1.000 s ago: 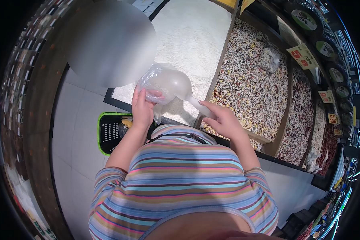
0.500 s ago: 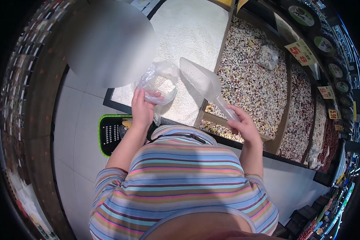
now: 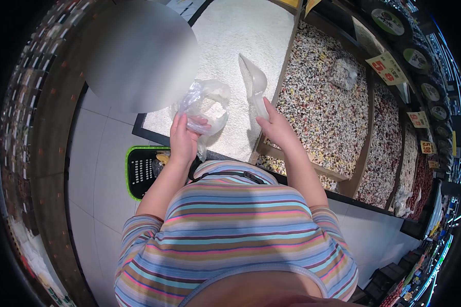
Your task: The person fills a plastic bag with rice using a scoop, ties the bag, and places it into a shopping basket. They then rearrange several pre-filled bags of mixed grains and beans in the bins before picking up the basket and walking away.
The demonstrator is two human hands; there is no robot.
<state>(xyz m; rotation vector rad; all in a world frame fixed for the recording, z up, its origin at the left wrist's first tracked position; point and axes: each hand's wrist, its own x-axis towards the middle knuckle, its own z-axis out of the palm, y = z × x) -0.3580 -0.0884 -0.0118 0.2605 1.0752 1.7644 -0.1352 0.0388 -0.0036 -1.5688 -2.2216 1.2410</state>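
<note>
My left hand grips a clear plastic bag by its near side, with the mouth spread wide and some white rice inside. The bag is held over the near left part of a bin of white rice. In my right hand, fingers wrapped round its handle, is a translucent scoop. Its blade points away from me, close over the rice and tilted onto its side. The scoop stands to the right of the bag, apart from it.
To the right lies a bin of mixed grains with a small filled bag on it, then more bins. A price sign and jars line the far right. A green-rimmed black basket stands on the floor at left.
The scoop has moved left and away from me, off the mixed-grain bin's edge to over the white rice, and has turned onto its side. My left hand and the bag stay nearly still.
</note>
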